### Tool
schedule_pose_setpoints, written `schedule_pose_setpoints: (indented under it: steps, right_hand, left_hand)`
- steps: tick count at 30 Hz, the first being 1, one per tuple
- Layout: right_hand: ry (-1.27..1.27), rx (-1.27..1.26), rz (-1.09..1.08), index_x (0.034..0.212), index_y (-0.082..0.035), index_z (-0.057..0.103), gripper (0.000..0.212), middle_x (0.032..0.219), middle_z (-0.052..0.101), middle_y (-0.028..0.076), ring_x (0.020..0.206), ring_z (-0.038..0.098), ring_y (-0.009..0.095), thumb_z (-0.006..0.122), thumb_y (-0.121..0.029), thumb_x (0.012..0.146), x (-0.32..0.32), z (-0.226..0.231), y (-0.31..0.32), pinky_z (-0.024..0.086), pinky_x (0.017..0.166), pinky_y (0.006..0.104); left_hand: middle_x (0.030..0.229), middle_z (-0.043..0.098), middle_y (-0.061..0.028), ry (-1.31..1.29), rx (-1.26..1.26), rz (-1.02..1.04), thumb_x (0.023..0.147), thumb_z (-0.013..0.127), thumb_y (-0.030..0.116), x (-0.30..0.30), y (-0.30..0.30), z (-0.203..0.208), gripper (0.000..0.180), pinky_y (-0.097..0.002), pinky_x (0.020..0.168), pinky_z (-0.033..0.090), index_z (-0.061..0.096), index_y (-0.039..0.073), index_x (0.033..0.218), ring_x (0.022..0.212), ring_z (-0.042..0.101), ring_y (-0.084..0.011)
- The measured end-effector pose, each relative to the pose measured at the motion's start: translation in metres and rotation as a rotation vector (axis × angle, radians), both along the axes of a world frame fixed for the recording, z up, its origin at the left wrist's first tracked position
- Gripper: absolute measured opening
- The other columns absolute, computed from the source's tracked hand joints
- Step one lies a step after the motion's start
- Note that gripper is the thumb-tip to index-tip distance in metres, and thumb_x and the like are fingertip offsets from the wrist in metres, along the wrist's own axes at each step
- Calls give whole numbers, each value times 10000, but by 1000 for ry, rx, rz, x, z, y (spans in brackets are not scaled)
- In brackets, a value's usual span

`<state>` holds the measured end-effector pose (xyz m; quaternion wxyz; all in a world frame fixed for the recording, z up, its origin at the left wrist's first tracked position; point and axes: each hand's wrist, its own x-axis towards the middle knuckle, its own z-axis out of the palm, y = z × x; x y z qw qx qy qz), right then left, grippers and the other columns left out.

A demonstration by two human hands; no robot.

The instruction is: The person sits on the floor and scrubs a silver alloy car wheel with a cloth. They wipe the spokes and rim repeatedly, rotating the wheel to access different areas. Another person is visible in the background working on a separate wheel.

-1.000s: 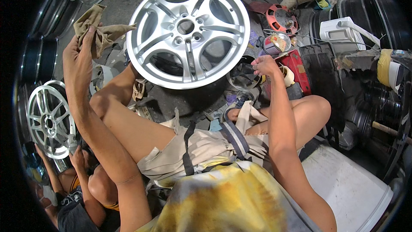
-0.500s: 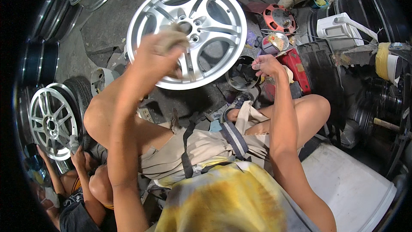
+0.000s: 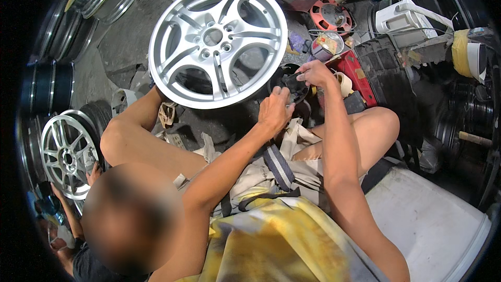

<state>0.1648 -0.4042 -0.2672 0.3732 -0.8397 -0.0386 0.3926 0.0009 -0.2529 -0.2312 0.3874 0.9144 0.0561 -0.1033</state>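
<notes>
A silver multi-spoke wheel rim (image 3: 229, 58) lies face up in front of me. Beside its near right edge stands a dark round container (image 3: 305, 93), its inside mostly in shadow. My left hand (image 3: 275, 110) is at the container's near left side, fingers curled; what they hold, if anything, is hidden. Over the container's right side, my right hand (image 3: 316, 74) is closed in a pinch. Something dark shows at its fingertips, too unclear to name.
A cup with pale contents (image 3: 327, 45), a red fan-like round part (image 3: 331, 16) and a red box (image 3: 356, 75) lie to the right. A co-worker's hand (image 3: 94, 173) is at another silver wheel (image 3: 69, 159) on the left. A white box (image 3: 417, 224) is near right.
My left hand has left the rim's face, where it held a blurred greyish-tan pad, and come right to the container. My right hand has shifted slightly left. The co-worker's head has moved nearer.
</notes>
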Motion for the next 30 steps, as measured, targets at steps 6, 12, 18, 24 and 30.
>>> schedule_pose_setpoints:
  steps: [6, 12, 18, 24, 30]
  right_hand:
    - [-45, -95, 83, 920, -70, 770, 300, 885, 741, 116, 842, 685, 221, 877, -170, 658, -6, -8, 16, 517, 801, 350]
    - [-72, -157, 110, 891, -32, 752, 321, 837, 733, 114, 799, 678, 211, 885, -220, 668, -8, -8, 21, 515, 764, 344]
    - [181, 125, -27, 897, -13, 746, 239, 818, 727, 93, 710, 638, 144, 785, -232, 811, -5, -14, 11, 511, 650, 306]
    - [-162, -443, 257, 1026, -10, 713, 207, 875, 738, 150, 826, 727, 237, 645, -132, 874, -11, -16, 19, 560, 707, 323]
    - [-582, -944, 545, 965, -143, 763, 154, 959, 747, 67, 955, 721, 208, 631, -189, 902, -61, -31, 47, 585, 730, 324]
  left_hand:
    - [1065, 592, -179, -25, -33, 145, 781, 783, 263, 9, 2, -13, 456, -492, 789, 510, 555, 62, 1121, 925, 628, -418]
    - [962, 680, -199, -65, -193, 215, 821, 744, 255, 6, 3, -33, 308, -470, 786, 515, 680, 10, 997, 887, 654, -400]
    - [823, 711, -179, 58, -281, 359, 846, 715, 262, 8, 10, -49, 247, -433, 741, 520, 717, 18, 891, 786, 685, -368]
    - [856, 728, -172, 172, -339, 495, 839, 731, 308, 3, 13, -75, 307, -376, 798, 533, 743, 38, 985, 838, 715, -290]
    - [882, 726, -186, 272, -303, 367, 822, 730, 303, -4, 18, -60, 278, -414, 860, 528, 733, 46, 928, 897, 700, -350]
